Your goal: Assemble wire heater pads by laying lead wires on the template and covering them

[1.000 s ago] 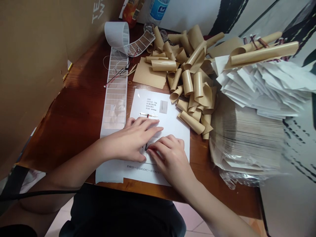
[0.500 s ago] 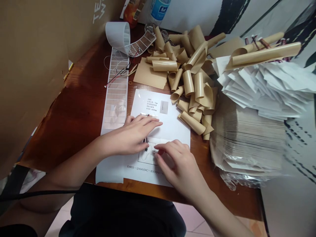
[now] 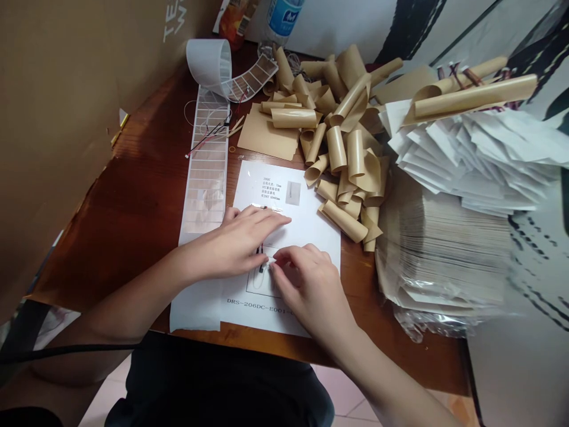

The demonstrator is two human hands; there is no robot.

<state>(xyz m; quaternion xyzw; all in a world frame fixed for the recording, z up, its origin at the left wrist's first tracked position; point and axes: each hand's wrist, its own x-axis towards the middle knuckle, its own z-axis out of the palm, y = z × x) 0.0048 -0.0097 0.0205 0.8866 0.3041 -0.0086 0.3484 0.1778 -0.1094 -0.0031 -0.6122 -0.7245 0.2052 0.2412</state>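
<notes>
A printed white sheet point(image 3: 311, 228) lies before me, with a drawn rectangle in its lower half. My left hand point(image 3: 249, 240) lies flat over the middle of this sheet, fingers stretched out. Inside the rectangle a thin white wire point(image 3: 254, 283) runs in a loop, beside a short black wire piece point(image 3: 261, 261) that comes out from under the left hand. My right hand point(image 3: 306, 276) has thumb and forefinger pinched together at the wire, close to the left thumb. The fingertips partly hide what they pinch. A small component point(image 3: 265, 207) shows just beyond my left fingers.
A strip of clear-backed labels point(image 3: 207, 178) runs along the left, curling into a roll point(image 3: 211, 65) behind. Brown paper pieces point(image 3: 338, 148), many rolled, are heaped behind right. A tall paper stack point(image 3: 448, 243) stands at the right, a cardboard box point(image 3: 66, 89) at the left.
My right hand has moved slightly left, towards the left thumb, and its thumb and forefinger have closed together. The left hand stays flat on the sheet.
</notes>
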